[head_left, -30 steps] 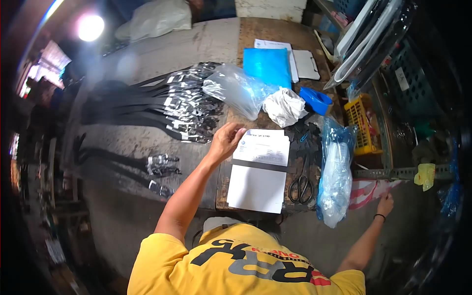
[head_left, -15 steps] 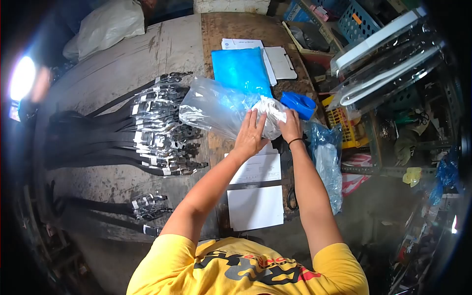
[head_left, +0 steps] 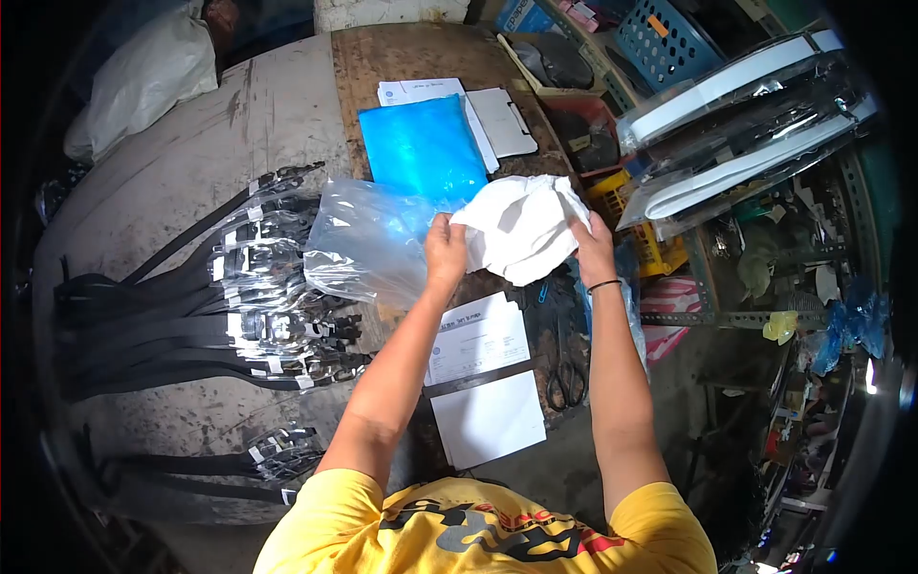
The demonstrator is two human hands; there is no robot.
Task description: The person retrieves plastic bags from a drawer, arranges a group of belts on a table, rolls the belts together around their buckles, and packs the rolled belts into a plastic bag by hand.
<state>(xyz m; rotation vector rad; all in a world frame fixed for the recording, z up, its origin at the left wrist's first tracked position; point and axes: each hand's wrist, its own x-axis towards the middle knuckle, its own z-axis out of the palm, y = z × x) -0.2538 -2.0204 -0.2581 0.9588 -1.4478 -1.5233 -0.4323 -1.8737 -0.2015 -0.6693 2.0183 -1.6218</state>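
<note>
A crumpled white cloth (head_left: pixel 524 228) is spread between my hands above the table. My left hand (head_left: pixel 446 253) grips its left edge, with the thumb toward the cloth. At the opposite edge, my right hand (head_left: pixel 595 251) is closed on the cloth. A clear plastic bag (head_left: pixel 359 241) lies just left of my left hand. Beyond it, a shiny blue packet (head_left: pixel 421 143) rests partly on papers. Below the cloth lie printed sheets (head_left: pixel 478 340) and a blank white sheet (head_left: pixel 488 418), with black-handled scissors (head_left: pixel 566 383) to their right.
Bundles of black straps with clear-wrapped ends (head_left: pixel 263 287) cover the table's left side. A clipboard (head_left: pixel 502 122) lies at the back. On the right stand a yellow basket (head_left: pixel 660 251), a blue basket (head_left: pixel 660 43) and hanging plastic-wrapped white strips (head_left: pixel 746 172).
The white cloth, bunched under my hands before, is now lifted and opened out between them. My hands have moved apart. The whole view has shifted, and the blue roll is no longer visible.
</note>
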